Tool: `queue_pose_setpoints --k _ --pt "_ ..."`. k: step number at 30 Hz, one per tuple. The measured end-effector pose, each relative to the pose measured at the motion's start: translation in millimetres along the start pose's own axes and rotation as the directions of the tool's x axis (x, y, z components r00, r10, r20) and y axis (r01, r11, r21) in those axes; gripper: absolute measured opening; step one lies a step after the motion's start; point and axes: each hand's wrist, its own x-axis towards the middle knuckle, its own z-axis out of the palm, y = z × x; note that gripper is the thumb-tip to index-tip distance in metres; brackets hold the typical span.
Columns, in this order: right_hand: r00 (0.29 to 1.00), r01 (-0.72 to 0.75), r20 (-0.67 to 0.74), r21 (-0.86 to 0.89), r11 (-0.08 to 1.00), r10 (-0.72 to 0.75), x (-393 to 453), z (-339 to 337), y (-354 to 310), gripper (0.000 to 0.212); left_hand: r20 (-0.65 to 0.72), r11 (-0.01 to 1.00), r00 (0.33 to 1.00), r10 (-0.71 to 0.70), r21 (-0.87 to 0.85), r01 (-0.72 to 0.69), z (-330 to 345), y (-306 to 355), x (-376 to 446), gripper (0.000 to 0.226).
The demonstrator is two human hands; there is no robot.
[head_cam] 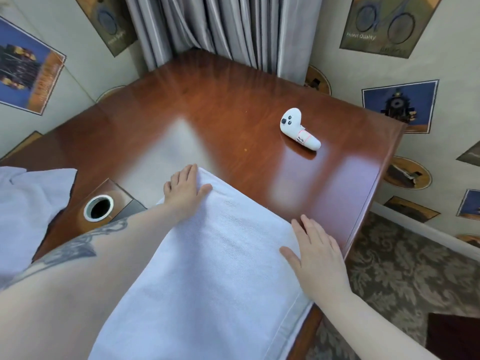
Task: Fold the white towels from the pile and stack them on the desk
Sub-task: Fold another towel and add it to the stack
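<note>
The towel (207,268) is lying flat on the near part of the desk (233,100). The left hand (185,187) is pressing its far corner and the right hand (315,253) its right edge, fingers straight, gripping nothing. The near end is hanging off, so it could slide down. The pile (28,203) is sitting at the left.
</note>
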Motion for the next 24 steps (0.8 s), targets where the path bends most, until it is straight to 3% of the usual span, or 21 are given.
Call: queue_pose_setpoints --k 2,5,6,7,10,13,15,17,20,24 --pt "0.998 -0.060 -0.018 0.130 0.990 0.063 -0.6 -8.5 3.1 0.054 0.087 0.997 0.995 -0.048 -0.049 0.053 -21.1 1.5 10.9 0.061" --pt "0.948 -0.302 0.209 0.366 0.880 0.239 6.3 -24.8 5.2 0.038 0.233 0.993 0.970 -0.071 -0.077 0.091 -48.2 7.6 14.9 0.040" --pt "0.931 -0.339 0.268 0.386 0.858 0.248 9.6 -29.9 7.0 0.032 0.235 0.995 0.970 -0.057 -0.063 0.074 -54.2 8.8 13.7 0.021" --pt "0.924 -0.352 0.297 0.404 0.844 0.243 12.5 -34.8 9.8 0.025 0.224 0.995 0.974 -0.042 -0.075 0.061 -61.3 10.8 10.1 0.015" --pt "0.934 -0.342 0.303 0.601 0.722 0.191 9.0 -49.9 19.3 0.019 0.182 0.986 0.982 -0.040 -0.153 0.068 -85.6 10.3 1.0 0.037" --pt "0.967 -0.255 0.208 0.785 0.564 0.147 -12.1 -65.1 18.5 0.025 0.143 0.994 0.989 -0.038 -0.099 0.053 -116.9 0.3 -17.1 0.028" --pt "0.982 -0.175 0.112 0.835 0.523 0.150 -29.5 -71.8 11.0 0.025 0.149 0.998 0.989 -0.011 -0.061 0.020 -136.2 -11.0 -33.8 0.017" --pt "0.991 -0.086 0.020 0.859 0.504 0.136 -50.1 -76.5 -2.2 0.024 0.160 0.990 0.986 0.035 -0.140 -0.012 -152.8 -24.8 -53.8 0.018" --pt "0.989 0.054 -0.120 0.845 0.532 0.090 -90.2 -76.3 -29.8 0.022 0.123 0.986 0.985 0.119 -0.129 -0.103 -172.6 -47.0 -90.6 0.028" --pt "0.957 0.228 -0.289 0.746 0.625 -0.005 -157.3 -57.4 -73.1 0.029 0.055 0.988 0.989 0.136 0.063 -0.140 -178.7 -84.2 -144.3 0.009"
